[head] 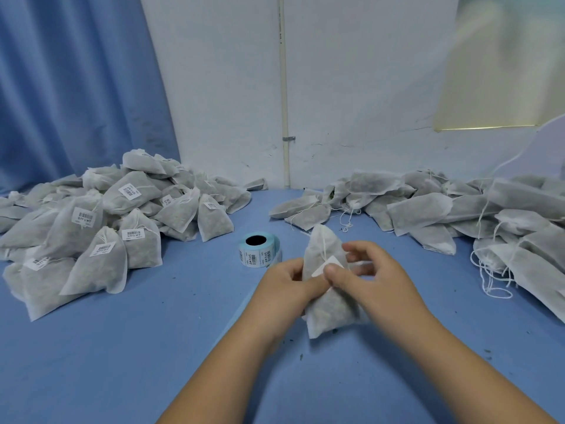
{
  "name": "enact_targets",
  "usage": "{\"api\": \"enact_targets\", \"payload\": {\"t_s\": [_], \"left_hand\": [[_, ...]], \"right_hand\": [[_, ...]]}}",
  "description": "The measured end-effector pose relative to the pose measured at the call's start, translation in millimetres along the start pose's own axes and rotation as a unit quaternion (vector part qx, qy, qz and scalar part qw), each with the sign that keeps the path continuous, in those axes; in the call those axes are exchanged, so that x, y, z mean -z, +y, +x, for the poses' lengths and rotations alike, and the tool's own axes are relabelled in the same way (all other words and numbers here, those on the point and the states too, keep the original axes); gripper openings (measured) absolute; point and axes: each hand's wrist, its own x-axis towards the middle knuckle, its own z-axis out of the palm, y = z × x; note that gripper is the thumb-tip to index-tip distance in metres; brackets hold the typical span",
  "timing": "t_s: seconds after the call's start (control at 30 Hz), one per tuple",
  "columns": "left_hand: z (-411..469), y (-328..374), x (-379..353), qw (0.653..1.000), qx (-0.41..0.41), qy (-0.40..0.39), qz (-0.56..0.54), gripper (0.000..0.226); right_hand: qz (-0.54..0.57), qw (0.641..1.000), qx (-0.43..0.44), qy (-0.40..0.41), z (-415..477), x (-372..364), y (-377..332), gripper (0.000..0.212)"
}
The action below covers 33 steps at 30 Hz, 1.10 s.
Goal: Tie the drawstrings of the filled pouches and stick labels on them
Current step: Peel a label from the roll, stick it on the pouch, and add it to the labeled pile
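Blue table [122, 362]: left hand [284, 287] grips grey pouch [331, 307]; right hand [377, 278] pinches white label [319, 269].

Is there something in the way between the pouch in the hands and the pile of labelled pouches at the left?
Only the label roll stands on the table between the held pouch and the labelled pile. It is low, so the pouch probably passes over it.
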Motion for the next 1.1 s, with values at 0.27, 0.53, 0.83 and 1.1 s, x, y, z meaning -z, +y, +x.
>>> {"api": "enact_targets", "payload": {"t_s": [0.27, 0.53, 0.83, 1.1], "left_hand": [[-0.1, -8.0, -2.6, 0.997, -0.028, -0.072, -0.016, 0.032], [1.4, -16.1, -14.7, 0.983, 0.035, -0.078, -0.164, 0.023], [5.1, 14.3, -3.7, 0.984, -0.021, 0.126, -0.122, 0.029], [6.3, 30.4, 78.7, 0.989, 0.027, 0.136, -0.045, 0.034]], "right_hand": [[0.182, 0.977, -0.103, -0.033, -0.7, 9.0, -0.6, 0.014], [0.106, 0.987, -0.113, 0.031, 2.7, 7.6, 4.4, 0.037], [0.176, 0.972, -0.105, -0.113, -12.7, -22.2, -13.2, 0.021], [0.237, 0.947, -0.148, -0.158, 18.9, -64.6, -37.2, 0.021]]}}
